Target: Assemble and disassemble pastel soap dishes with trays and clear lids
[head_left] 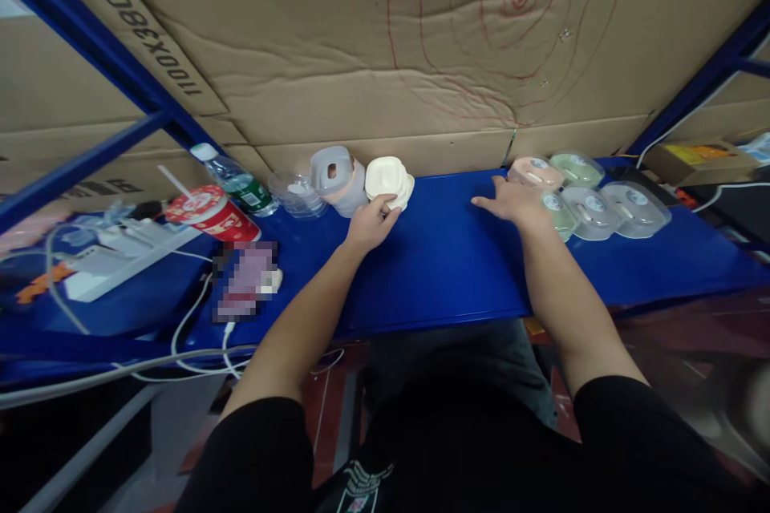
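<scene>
A small stack of cream square lids sits on the blue tabletop, against the cardboard. My left hand is closed on its front edge, thumb and fingers bent around it. Just left of the lids stand nested translucent containers and clear plastic bowls. My right hand is open, thumb and fingers spread, with nothing visible in it. Right beside it is a group of lidded containers: a peach one, a back green one and grey ones. My right hand and forearm partly cover a front green one.
At the left are a water bottle, a red paper cup with straw, a power strip with cables and a blurred-out item. A cardboard sheet stands behind the table, between blue frame posts. A box lies far right.
</scene>
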A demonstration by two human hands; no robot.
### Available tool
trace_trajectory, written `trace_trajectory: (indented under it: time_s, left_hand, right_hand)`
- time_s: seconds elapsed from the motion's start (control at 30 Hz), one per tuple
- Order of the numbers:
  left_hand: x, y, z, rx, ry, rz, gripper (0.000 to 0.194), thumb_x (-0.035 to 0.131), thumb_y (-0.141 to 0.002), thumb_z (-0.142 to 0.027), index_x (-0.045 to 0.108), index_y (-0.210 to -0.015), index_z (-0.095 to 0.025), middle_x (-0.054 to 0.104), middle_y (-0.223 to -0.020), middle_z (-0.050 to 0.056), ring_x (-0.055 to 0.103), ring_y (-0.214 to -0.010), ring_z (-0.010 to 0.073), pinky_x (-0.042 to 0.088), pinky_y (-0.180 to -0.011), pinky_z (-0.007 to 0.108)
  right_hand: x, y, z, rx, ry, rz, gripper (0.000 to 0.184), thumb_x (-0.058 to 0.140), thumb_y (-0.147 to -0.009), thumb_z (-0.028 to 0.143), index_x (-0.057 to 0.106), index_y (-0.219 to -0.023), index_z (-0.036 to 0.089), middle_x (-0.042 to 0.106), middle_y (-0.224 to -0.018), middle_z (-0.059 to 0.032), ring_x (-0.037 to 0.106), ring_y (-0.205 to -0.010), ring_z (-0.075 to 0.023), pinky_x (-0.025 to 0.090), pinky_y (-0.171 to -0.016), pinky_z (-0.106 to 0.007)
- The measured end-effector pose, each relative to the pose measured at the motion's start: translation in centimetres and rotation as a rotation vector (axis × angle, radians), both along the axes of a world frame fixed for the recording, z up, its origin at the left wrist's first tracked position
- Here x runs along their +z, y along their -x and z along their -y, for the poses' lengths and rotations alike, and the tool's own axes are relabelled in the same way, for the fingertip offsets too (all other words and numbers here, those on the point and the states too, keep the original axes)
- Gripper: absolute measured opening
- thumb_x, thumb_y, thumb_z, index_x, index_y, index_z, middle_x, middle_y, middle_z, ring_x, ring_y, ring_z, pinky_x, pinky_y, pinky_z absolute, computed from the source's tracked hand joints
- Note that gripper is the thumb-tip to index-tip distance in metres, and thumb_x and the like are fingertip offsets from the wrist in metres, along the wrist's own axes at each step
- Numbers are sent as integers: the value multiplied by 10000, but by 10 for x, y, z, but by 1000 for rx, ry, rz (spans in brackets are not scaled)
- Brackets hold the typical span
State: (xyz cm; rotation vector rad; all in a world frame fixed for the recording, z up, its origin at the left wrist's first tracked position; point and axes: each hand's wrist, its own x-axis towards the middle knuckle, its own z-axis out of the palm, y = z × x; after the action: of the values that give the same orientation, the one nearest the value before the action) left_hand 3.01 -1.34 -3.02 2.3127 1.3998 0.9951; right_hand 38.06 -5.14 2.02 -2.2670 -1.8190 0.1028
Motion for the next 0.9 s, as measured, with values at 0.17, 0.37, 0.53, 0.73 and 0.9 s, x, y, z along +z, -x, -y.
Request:
trace_trajectory:
  time_s: [0.17,0.37,0.53,0.73,0.9]
  left_hand:
    - [0,-1,3,-35,-23,-4,323,674,-1017,-410,784,-1231,-194,774,-831,42,705,-720,200,537,-755,324]
    - [-1,1,4,-59,-43,18,334,663,-1023,-437,789,-1227,-205,780,-842,47,691,-702,187,531,-713,308]
    - [0,1,5,-74,-39,19,335,663,-1015,-445,789,-1217,-209,781,-835,41,691,-688,187,527,-699,308]
    - [0,1,5,-120,4,-26,437,696,-992,-462,727,-1330,-188,799,-881,26,694,-675,172,504,-672,295]
    - [3,0,8,-213,60,-71,491,741,-963,-471,673,-1380,-220,802,-865,-6,695,-660,165,506,-672,294]
  right_hand:
    - [-5,40,8,302,-145,16,791,711,-970,616,567,-1588,143,535,-1646,-294,474,-1539,-553,434,-1188,-778]
    - [-4,72,17,657,-202,-1,792,711,-992,582,490,-1666,229,434,-1766,-179,388,-1643,-421,339,-1317,-687]
    - [-10,64,11,615,-82,42,847,813,-929,511,490,-1674,269,424,-1776,-165,352,-1643,-480,387,-1249,-752]
    - [-13,60,5,657,-144,-36,999,938,-773,609,565,-1629,253,414,-1770,-190,398,-1611,-477,400,-1268,-669]
    - [-19,60,0,719,-131,-168,940,902,-808,624,596,-1601,222,549,-1662,-208,546,-1523,-413,435,-1255,-614]
